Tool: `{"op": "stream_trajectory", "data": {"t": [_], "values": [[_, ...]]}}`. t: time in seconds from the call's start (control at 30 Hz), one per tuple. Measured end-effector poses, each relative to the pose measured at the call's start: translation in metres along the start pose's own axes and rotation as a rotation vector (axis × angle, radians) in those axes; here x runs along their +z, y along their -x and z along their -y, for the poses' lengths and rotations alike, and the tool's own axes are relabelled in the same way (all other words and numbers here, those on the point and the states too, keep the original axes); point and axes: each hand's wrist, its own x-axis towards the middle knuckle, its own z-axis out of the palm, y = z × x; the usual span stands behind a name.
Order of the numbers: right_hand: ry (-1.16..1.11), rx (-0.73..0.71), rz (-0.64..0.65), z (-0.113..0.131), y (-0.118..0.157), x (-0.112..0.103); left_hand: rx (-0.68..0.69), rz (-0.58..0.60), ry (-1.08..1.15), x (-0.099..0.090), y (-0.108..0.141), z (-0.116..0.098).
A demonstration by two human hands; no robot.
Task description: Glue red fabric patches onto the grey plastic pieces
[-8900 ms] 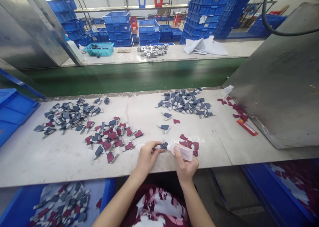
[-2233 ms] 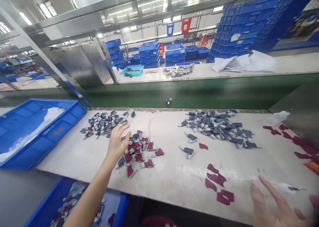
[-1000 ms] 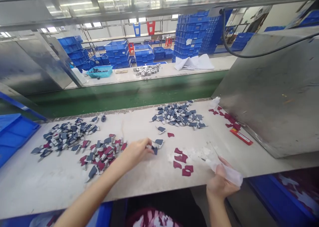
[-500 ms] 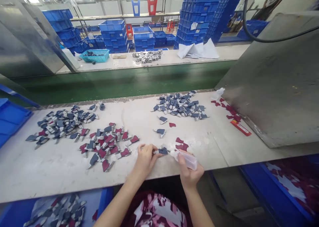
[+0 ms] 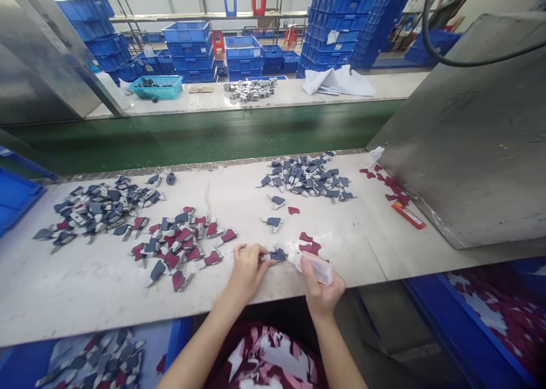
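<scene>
Near the table's front edge, my left hand point(image 5: 248, 269) pinches a small grey-and-blue plastic part point(image 5: 278, 255) by its left end. My right hand point(image 5: 323, 291) is wrapped round a translucent squeeze bottle point(image 5: 319, 268), tilted so its nozzle points left at the blue part. Whether the tip touches the part I cannot tell. Just beyond the bottle lie several dark red pieces point(image 5: 310, 245), partly covered by it. Two loose blue parts, one of them a blue-grey part point(image 5: 273, 223), and a single red piece point(image 5: 293, 210) lie farther back.
A pile of blue-grey parts point(image 5: 305, 177) sits behind my hands. To the left are a mixed red-and-blue pile point(image 5: 181, 244) and another blue pile point(image 5: 102, 207). A metal housing point(image 5: 469, 139) bounds the right side, with a red packet point(image 5: 408, 215) beside it. A green strip point(image 5: 205, 136) runs behind the table.
The whole view has shifted slightly, with the table's contents appearing a little higher and farther left. Both hands keep their grips, and the bottle nozzle stays close to the blue part.
</scene>
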Motion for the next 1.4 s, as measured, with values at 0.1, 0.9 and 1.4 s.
{"op": "stream_trajectory", "data": {"t": [0.1,0.9,1.4], "values": [[0.017,0.008,-0.027,0.002,0.000,0.001,-0.003,-0.009,0.006,0.000,0.000,0.000],[-0.053,-0.038,-0.015,0.003,0.007,0.002,0.004,-0.046,0.016,0.003,-0.001,0.003],[-0.050,-0.027,0.071,0.002,0.006,0.009,-0.007,-0.047,0.045,0.005,-0.002,0.004]]}}
